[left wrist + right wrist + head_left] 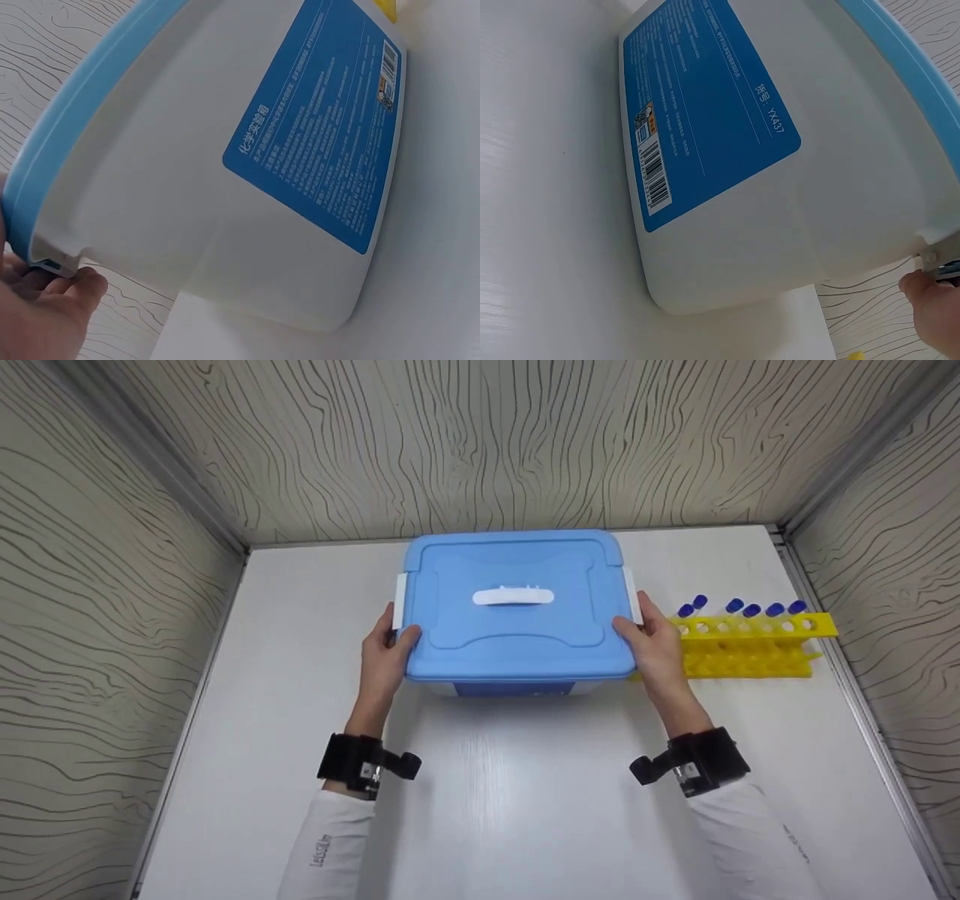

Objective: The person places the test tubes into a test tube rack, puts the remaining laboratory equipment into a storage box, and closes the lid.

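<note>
A white plastic storage box [165, 172] with a light blue lid [517, 641] is between my two hands in the head view. The lid carries a white handle [514, 597], and white latches [400, 600] sit at its ends. My left hand [381, 664] grips the left end, thumb on the lid's edge and fingers beneath the latch. At the other end my right hand [661, 654] holds the box likewise, its thumb over the lid's corner. A blue printed label [705, 112] covers part of the near side. Whether the base touches the table cannot be told.
On the right stands a yellow test tube rack [750, 649], close beside my right hand, with several blue-capped tubes [752, 610] in it. The white table [480, 810] is bounded by wood-patterned panels [480, 442] at the back and both sides.
</note>
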`<state>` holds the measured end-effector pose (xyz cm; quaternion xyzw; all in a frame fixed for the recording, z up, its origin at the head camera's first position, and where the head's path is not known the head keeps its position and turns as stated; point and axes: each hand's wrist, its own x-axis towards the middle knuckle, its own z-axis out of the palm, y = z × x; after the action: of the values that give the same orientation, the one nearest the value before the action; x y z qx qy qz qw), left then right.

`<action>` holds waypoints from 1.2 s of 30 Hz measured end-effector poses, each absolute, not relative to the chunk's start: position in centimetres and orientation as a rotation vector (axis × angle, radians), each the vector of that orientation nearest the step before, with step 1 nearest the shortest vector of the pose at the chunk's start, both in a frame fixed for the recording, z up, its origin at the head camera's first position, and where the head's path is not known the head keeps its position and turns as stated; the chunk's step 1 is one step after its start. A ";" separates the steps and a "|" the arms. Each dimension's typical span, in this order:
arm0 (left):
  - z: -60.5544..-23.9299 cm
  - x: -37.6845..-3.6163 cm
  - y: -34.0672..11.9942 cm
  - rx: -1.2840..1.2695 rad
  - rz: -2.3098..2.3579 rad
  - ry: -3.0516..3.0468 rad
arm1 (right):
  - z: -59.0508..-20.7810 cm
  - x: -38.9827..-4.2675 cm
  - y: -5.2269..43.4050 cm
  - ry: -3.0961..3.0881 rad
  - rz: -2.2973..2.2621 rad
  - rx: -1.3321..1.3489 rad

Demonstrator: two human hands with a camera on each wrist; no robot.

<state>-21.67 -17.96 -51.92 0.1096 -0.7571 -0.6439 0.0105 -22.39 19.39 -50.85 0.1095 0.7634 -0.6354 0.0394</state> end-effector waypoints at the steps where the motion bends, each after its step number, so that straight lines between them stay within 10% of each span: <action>1: -51.9 -21.6 -17.9 0.338 -2.001 -2.367 | -50.8 -22.4 19.4 2.348 -1.944 0.325; 36: -51.0 -21.4 -18.9 0.172 -1.762 -2.601 | -50.5 -22.4 20.3 2.586 -1.649 0.073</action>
<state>-21.41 -18.90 -50.96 0.0547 -0.8266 -0.5602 -0.0023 -22.36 20.32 -50.48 0.0239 0.8424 -0.5371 0.0367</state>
